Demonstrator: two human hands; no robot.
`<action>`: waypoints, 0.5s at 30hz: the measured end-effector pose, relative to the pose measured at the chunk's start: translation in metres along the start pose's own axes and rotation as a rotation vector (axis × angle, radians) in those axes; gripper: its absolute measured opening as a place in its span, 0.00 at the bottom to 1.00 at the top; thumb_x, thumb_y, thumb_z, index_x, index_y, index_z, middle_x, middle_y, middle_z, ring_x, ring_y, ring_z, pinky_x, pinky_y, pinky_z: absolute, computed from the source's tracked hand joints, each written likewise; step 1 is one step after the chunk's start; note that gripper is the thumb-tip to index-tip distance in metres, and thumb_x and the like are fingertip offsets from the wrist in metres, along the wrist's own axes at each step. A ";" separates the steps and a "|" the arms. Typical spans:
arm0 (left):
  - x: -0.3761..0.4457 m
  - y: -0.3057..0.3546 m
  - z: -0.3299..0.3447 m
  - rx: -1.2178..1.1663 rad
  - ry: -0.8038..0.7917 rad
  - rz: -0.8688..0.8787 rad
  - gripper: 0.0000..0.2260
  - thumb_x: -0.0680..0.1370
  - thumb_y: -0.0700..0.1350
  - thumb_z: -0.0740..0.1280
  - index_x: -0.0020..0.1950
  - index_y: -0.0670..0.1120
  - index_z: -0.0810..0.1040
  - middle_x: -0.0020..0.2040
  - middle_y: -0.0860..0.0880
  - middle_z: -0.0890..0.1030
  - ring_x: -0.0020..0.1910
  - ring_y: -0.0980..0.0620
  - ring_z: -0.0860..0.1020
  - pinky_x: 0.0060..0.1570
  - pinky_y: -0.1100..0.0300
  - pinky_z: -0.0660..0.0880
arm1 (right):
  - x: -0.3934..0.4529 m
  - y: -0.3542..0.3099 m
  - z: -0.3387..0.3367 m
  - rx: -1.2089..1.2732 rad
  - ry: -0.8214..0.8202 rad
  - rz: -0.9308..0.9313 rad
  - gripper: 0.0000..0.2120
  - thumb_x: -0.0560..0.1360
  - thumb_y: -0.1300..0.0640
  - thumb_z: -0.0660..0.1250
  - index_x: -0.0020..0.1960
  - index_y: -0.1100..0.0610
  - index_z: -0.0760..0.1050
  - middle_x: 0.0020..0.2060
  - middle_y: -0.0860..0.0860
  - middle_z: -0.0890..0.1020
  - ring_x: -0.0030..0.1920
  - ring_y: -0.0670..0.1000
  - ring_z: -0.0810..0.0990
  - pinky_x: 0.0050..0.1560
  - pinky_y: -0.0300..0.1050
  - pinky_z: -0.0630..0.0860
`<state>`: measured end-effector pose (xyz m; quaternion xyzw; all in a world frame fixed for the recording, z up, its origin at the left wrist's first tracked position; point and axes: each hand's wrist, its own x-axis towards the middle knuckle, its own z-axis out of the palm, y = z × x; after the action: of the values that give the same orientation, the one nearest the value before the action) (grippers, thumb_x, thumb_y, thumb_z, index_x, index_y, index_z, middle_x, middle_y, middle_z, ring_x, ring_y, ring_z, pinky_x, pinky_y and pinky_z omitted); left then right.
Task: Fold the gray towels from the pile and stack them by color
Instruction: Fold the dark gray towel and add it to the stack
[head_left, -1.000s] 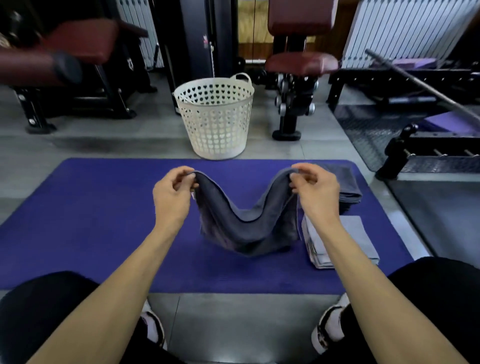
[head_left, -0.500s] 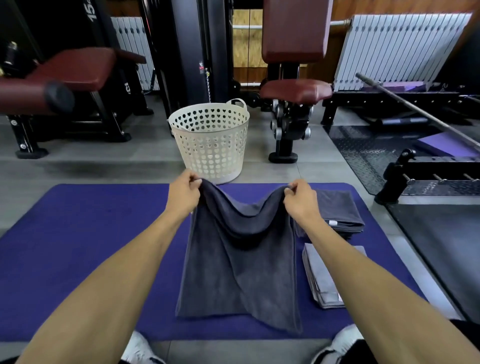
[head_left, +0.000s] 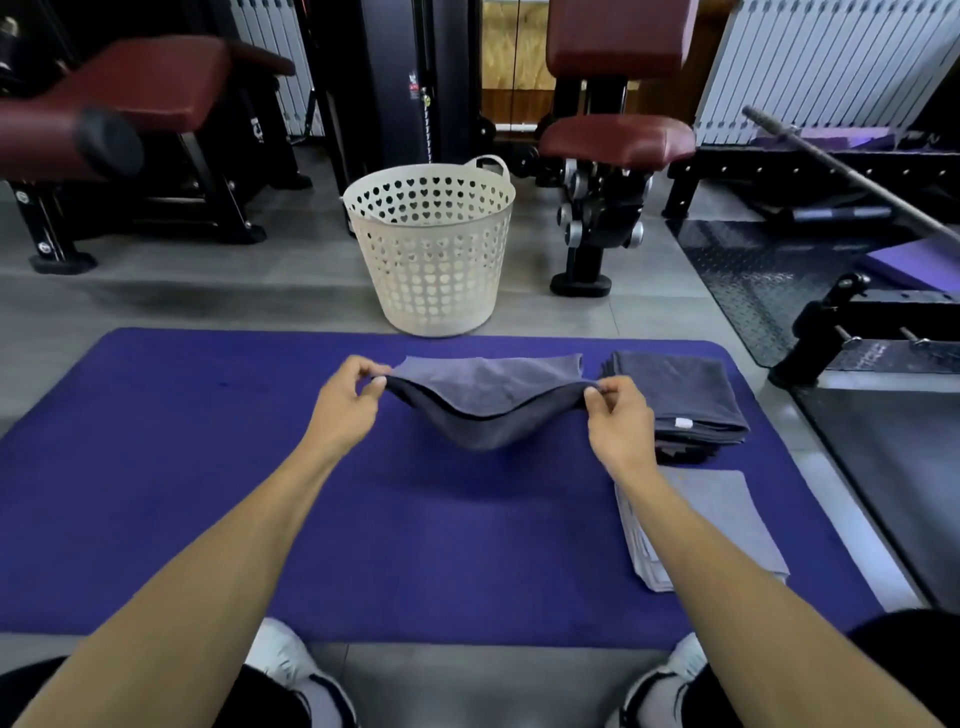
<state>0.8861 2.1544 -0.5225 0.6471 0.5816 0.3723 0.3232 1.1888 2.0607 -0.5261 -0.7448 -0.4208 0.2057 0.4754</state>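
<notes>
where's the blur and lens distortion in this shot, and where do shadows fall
Head view: wide-angle bending curves the mat edges and forearms; the red pad at upper left is blurred; a soft shadow lies on the mat under the dark towel; both hands look sharp.

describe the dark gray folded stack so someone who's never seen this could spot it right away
Start at the purple mat on the gym floor and go to its far right corner, right of the towel that the hands hold. The dark gray stack lies there, with a small white tag on its near edge. The light gray stack nearer the person is much paler.
</notes>
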 end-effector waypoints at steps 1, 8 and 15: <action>-0.012 -0.016 0.006 0.021 -0.061 -0.029 0.05 0.82 0.40 0.62 0.47 0.48 0.73 0.46 0.53 0.80 0.42 0.55 0.74 0.44 0.61 0.69 | -0.014 0.017 0.003 -0.026 -0.020 0.031 0.03 0.81 0.58 0.64 0.50 0.57 0.74 0.44 0.53 0.81 0.49 0.57 0.79 0.51 0.50 0.75; -0.088 -0.092 0.032 0.241 -0.304 -0.128 0.06 0.81 0.41 0.63 0.44 0.48 0.72 0.37 0.52 0.76 0.38 0.57 0.73 0.36 0.63 0.66 | -0.101 0.101 0.000 -0.154 -0.061 0.236 0.05 0.80 0.58 0.64 0.46 0.56 0.71 0.42 0.53 0.79 0.48 0.58 0.79 0.51 0.50 0.74; -0.095 -0.120 0.058 0.326 -0.375 -0.253 0.04 0.81 0.43 0.64 0.46 0.47 0.73 0.36 0.50 0.76 0.39 0.50 0.73 0.39 0.56 0.66 | -0.104 0.131 0.003 -0.228 -0.271 0.264 0.05 0.79 0.56 0.67 0.48 0.56 0.74 0.33 0.48 0.78 0.39 0.51 0.77 0.40 0.39 0.70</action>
<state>0.8695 2.0742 -0.6645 0.6705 0.6400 0.1040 0.3606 1.1854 1.9515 -0.6526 -0.8079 -0.4001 0.3154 0.2961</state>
